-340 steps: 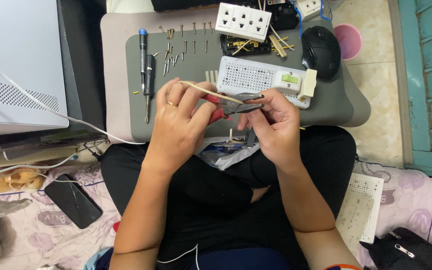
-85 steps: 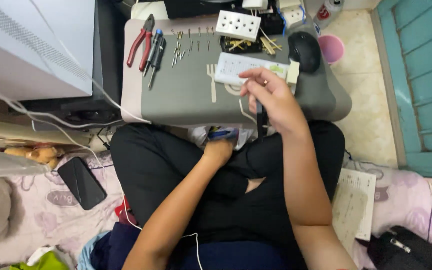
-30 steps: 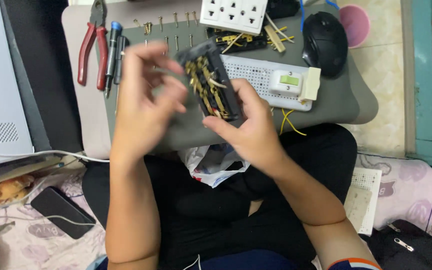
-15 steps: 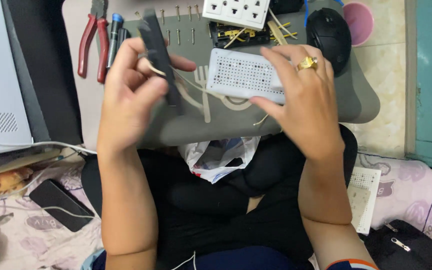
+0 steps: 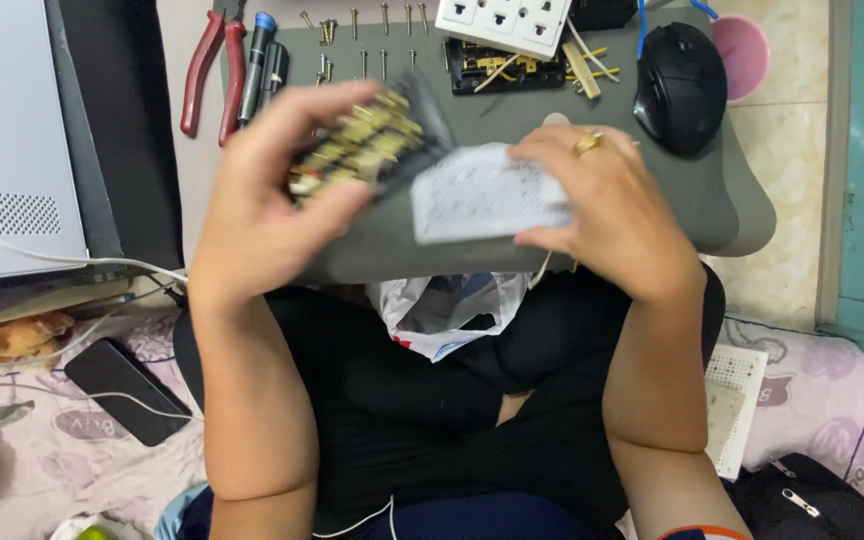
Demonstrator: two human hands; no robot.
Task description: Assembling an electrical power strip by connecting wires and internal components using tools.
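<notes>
Left hand (image 5: 262,190) gripping black socket base (image 5: 367,140); right hand (image 5: 607,205) gripping white cover (image 5: 482,195).

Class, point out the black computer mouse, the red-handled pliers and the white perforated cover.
black computer mouse (image 5: 679,88), head view, top shell.
red-handled pliers (image 5: 207,72), head view, handles.
white perforated cover (image 5: 482,192), head view, flat face.
</notes>
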